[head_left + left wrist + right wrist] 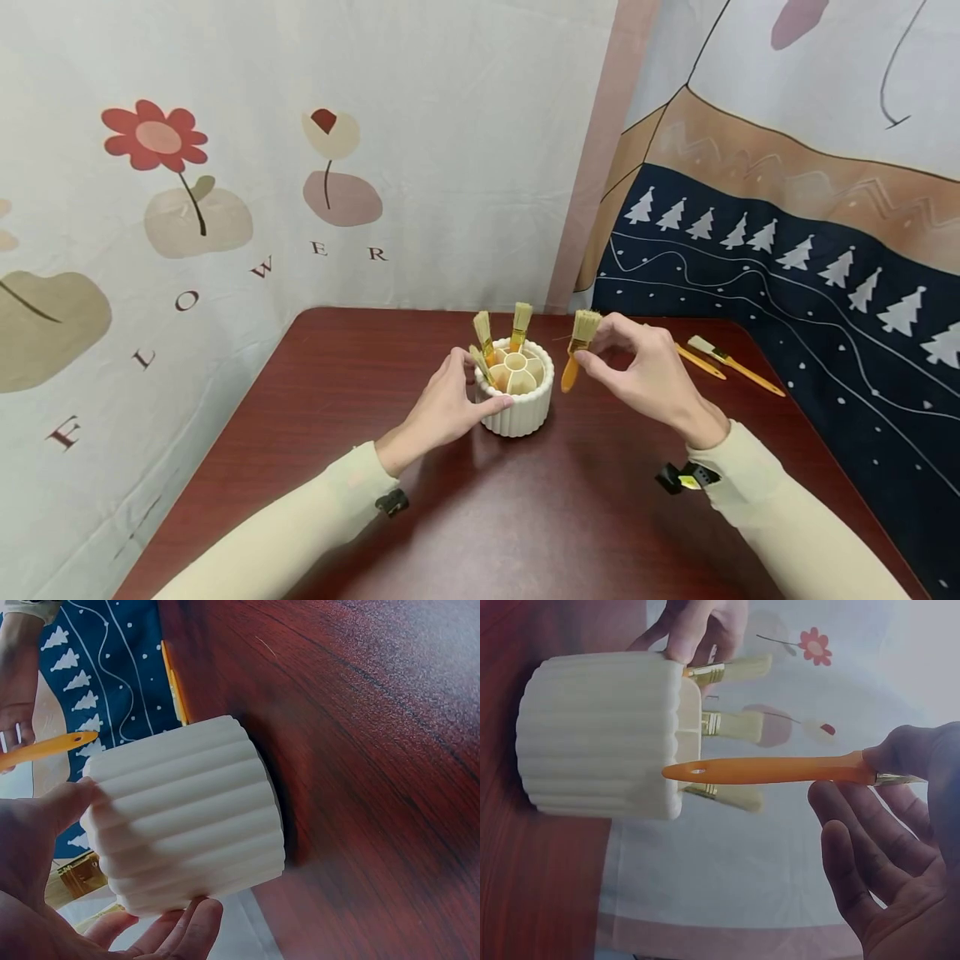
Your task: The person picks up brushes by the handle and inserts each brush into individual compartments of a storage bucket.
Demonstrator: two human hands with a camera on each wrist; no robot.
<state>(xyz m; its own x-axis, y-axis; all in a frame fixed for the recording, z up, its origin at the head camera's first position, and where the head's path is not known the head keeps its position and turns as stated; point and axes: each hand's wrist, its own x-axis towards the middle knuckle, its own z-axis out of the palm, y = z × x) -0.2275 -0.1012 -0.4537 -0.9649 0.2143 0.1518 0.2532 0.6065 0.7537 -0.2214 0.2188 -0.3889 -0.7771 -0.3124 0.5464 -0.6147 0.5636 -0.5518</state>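
Observation:
A white, ribbed round holder (517,417) with several compartments stands upright on the table. My left hand (441,408) grips it from the left, thumb at the front rim and fingers along the side. Three paintbrushes stand in it bristles up, one at the back (521,321), one at the back left (483,329) and one near the left fingers (482,365). To the right of the holder, my right hand (651,371) pinches another paintbrush (780,770) near its metal band. Its bristles point up and its orange handle hangs down, apart from the holder in the head view.
Two more orange-handled paintbrushes, one (703,363) partly behind the right hand and another (738,367), lie at the right of the dark red table (360,358). Patterned cloth (465,150) hangs behind the table, and a navy tree-print cloth (847,358) is at the right.

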